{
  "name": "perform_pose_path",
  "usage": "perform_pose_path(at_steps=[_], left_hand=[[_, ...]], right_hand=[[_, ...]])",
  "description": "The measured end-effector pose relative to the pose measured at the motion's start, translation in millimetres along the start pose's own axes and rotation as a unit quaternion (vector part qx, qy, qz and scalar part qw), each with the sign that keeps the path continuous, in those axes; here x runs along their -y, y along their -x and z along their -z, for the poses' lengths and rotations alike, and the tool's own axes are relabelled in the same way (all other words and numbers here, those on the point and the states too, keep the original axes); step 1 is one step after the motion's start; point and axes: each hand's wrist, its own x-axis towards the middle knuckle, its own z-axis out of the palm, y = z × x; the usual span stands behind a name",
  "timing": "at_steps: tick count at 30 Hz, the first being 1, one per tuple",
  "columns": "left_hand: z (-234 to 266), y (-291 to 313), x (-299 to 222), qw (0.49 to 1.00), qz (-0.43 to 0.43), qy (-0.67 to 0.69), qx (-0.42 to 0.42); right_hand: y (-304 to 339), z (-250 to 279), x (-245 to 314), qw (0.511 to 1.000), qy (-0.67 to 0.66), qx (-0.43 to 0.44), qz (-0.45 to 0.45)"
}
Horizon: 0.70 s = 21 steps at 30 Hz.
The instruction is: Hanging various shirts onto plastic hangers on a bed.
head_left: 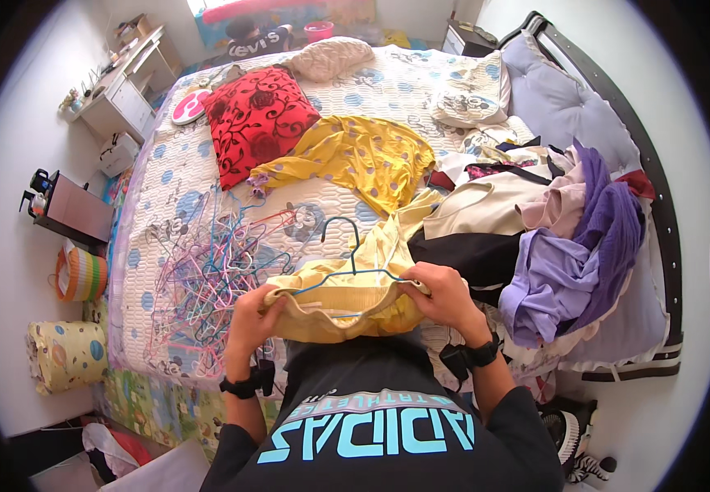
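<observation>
Head view, looking down over the bed (166, 164). Both hands are up at chest height, working a pale yellow garment (347, 299) at the near edge of the mattress. The left hand (250, 316) is closed on the garment's left side, fingers curled into the cloth. The right hand (445, 297) is clamped on its right side, thumb and fingers pinching the fabric near the shoulder. A blue hanger (353, 262) sits inside the garment, its wire running between the two hands, its dark hook poking up above the neckline.

Just left of the hands, a tangled heap of coloured hangers (207, 271) is spread on the quilt. Further up lies a red cushion (252, 119), and beside it a yellow spotted dress (367, 156) lies flat. To the right, a big clothes pile (560, 230), purple, cream and black, is stacked against the headboard (617, 107). At the far side, a cream pillow (326, 56).
</observation>
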Motion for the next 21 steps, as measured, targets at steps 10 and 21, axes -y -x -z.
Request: perform_pose_path(at_steps=[10, 21], left_hand=[[7, 33, 34, 0.993, 0.081, 0.01, -0.084], [56, -6, 22, 0.882, 0.075, -0.097, -0.456]], right_hand=[[-81, -23, -17, 0.995, 0.018, 0.059, 0.072], [-330, 27, 29, 0.735, -0.566, -0.364, -0.074]])
